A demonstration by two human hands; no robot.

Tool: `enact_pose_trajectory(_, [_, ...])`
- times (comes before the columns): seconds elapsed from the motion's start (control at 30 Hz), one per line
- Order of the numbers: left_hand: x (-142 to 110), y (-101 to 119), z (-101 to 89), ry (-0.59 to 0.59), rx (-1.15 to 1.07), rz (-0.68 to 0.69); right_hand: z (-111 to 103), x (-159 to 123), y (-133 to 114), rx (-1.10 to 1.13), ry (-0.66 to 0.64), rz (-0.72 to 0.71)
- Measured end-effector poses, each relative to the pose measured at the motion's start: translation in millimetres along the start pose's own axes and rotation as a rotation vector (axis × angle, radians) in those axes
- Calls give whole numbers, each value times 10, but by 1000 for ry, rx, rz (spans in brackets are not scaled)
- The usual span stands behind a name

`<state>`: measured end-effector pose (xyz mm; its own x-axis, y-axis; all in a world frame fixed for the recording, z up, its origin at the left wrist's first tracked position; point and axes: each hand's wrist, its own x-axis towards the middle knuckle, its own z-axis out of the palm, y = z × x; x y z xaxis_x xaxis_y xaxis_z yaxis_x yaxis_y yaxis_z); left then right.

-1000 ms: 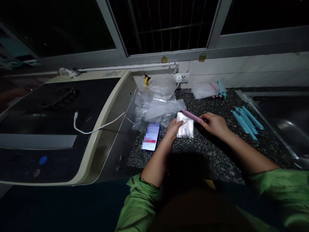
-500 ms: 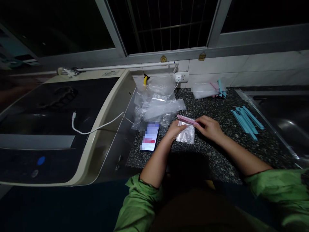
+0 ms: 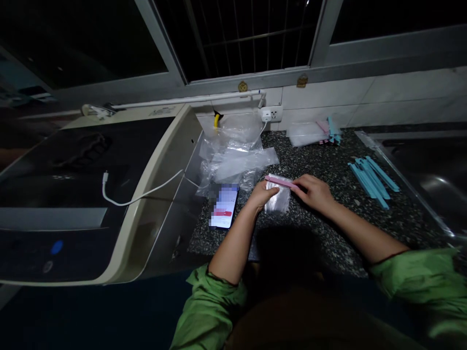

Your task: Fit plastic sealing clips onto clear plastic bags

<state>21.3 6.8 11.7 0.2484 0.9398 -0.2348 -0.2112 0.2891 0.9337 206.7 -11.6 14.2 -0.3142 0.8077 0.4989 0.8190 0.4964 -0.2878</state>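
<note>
A pink bag sealing clip (image 3: pixel 280 182) lies slantwise across the top of a small clear plastic bag (image 3: pixel 278 200). My left hand (image 3: pixel 263 193) is closed on the bag's left side, its thumb on the plastic just below the clip. The fingers of my right hand (image 3: pixel 313 191) pinch the clip's right end. Whether the bag's edge is caught inside the clip I cannot tell. To the right, several light blue sealing clips (image 3: pixel 372 180) rest loose on the speckled countertop (image 3: pixel 328 233).
A phone (image 3: pixel 224 206) with a lit screen lies left of my hands. Behind it are crumpled clear plastic bags (image 3: pixel 237 163). Another bag with pink and blue clips (image 3: pixel 330 131) sits by the wall. A washing machine (image 3: pixel 160 180) stands left, a metal sink (image 3: pixel 434 180) right.
The whole view has shifted slightly. Both hands keep their hold, and the pink clip still lies across the top of the bag.
</note>
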Motion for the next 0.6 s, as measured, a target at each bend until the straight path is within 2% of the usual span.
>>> enact_pose_trajectory(0.1, [-9,7,-2,-26,-16,-11,27,-5,20,-16,-1,-9])
enact_pose_trajectory(0.23, [31,-17,6,-82,-153,-8,41,-7,44,-35,-9,-21])
enact_pose_trajectory(0.4, [154,-115,23,-9,-344,-15,48,-8,47,-69,-23,-44])
enact_pose_trajectory(0.6, [210,-167,36,71,-374,-60,66,-15,52,-105,-31,-59])
